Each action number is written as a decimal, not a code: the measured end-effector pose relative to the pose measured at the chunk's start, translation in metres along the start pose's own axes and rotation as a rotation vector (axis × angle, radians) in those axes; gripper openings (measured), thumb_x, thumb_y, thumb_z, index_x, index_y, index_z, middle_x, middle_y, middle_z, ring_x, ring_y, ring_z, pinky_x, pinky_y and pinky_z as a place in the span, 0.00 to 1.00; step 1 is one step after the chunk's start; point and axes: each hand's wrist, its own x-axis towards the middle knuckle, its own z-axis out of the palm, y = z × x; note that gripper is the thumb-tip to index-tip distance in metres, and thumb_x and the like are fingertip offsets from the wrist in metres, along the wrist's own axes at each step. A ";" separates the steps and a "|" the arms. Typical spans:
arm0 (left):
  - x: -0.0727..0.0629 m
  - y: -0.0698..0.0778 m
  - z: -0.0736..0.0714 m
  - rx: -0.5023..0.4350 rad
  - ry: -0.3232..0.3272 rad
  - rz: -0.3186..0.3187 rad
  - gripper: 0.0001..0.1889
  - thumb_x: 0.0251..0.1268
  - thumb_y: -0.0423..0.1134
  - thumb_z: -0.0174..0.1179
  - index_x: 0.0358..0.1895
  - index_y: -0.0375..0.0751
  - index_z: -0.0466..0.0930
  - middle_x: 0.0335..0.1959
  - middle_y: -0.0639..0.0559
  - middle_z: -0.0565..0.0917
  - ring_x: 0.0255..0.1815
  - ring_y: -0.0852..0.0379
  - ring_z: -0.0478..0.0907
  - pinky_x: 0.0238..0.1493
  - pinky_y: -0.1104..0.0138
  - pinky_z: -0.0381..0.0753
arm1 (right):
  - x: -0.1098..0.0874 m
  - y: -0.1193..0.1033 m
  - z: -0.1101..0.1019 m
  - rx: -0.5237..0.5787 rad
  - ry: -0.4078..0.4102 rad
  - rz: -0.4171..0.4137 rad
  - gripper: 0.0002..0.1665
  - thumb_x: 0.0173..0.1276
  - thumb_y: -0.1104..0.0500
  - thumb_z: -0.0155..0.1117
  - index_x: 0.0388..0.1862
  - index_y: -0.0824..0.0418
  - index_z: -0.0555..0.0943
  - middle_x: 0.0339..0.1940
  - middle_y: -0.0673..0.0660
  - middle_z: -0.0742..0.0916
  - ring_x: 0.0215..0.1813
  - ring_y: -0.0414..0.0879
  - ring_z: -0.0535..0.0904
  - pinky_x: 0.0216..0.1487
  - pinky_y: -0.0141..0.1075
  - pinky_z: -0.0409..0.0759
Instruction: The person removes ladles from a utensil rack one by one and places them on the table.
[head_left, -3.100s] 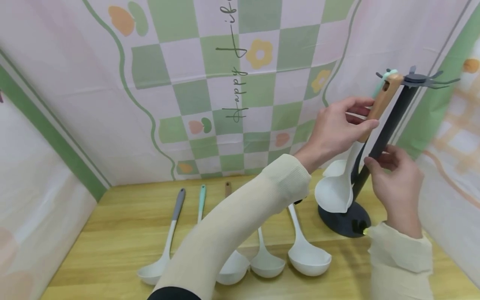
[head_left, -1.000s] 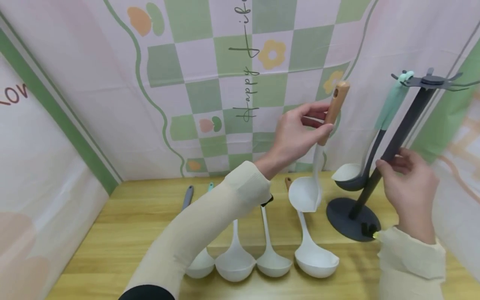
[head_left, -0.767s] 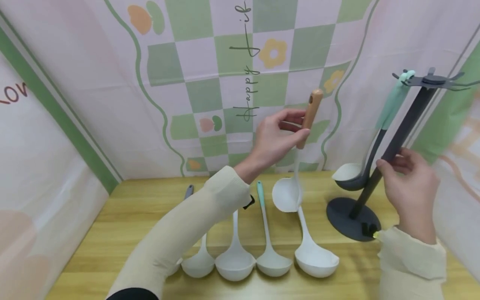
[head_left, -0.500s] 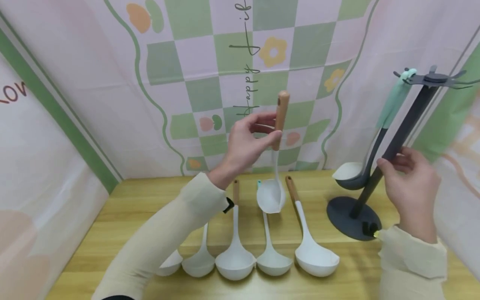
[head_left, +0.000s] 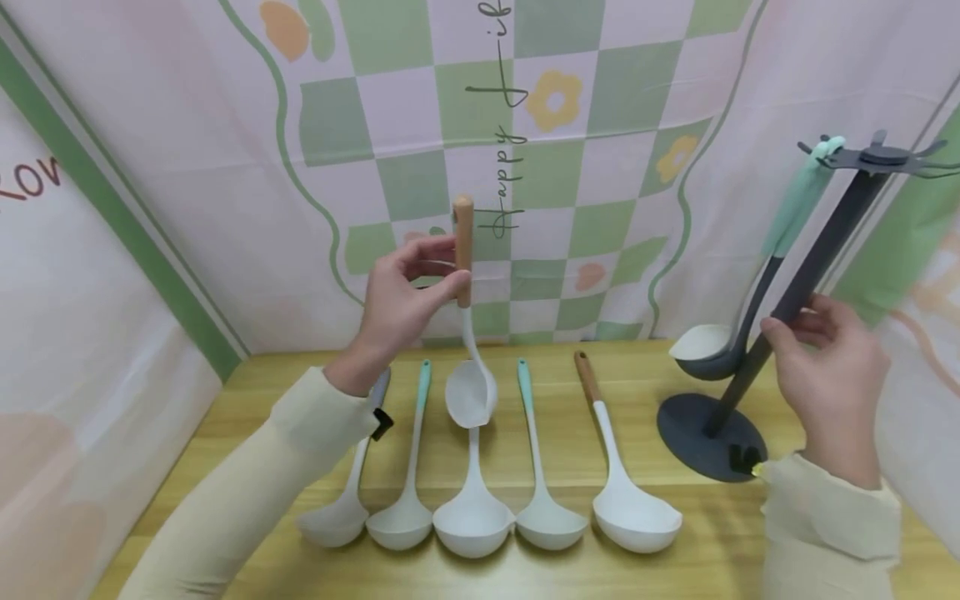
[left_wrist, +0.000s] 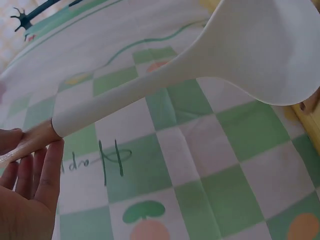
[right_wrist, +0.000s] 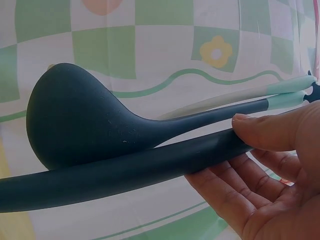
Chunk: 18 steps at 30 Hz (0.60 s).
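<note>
Ideally, on wooden surface: dark rack at right of frame kept braced, right hand fingers gripping post; row of ladles at lower centre left unbumped; raised ladle mid-frame best carried upright, left hand fingers pinching handle; bowl white, lip pointed, handle pale wood

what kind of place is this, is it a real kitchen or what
Probably a staged tabletop rather than a working kitchen: a wood-grain table, a printed checkered cloth hanging right behind it, and ladles lined up beside a dark utensil stand.
</note>
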 end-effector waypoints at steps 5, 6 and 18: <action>-0.011 -0.004 -0.027 0.033 0.027 -0.063 0.21 0.67 0.30 0.72 0.62 0.35 0.83 0.55 0.39 0.88 0.49 0.55 0.87 0.49 0.70 0.90 | 0.001 0.001 0.000 -0.001 -0.008 0.001 0.34 0.73 0.55 0.67 0.76 0.61 0.73 0.32 0.21 0.74 0.36 0.15 0.72 0.43 0.11 0.69; -0.014 -0.004 -0.033 0.040 0.038 -0.081 0.21 0.67 0.30 0.72 0.62 0.36 0.83 0.55 0.40 0.88 0.49 0.57 0.87 0.48 0.70 0.90 | 0.001 0.001 0.000 0.001 -0.009 0.000 0.34 0.73 0.55 0.67 0.76 0.60 0.73 0.32 0.21 0.74 0.36 0.15 0.72 0.43 0.11 0.69; -0.044 -0.013 -0.097 0.110 0.214 -0.117 0.19 0.68 0.29 0.69 0.61 0.32 0.83 0.43 0.75 0.86 0.42 0.69 0.85 0.43 0.79 0.87 | 0.004 0.004 0.000 -0.010 -0.009 -0.011 0.34 0.73 0.54 0.68 0.75 0.61 0.74 0.32 0.21 0.74 0.36 0.15 0.73 0.43 0.10 0.69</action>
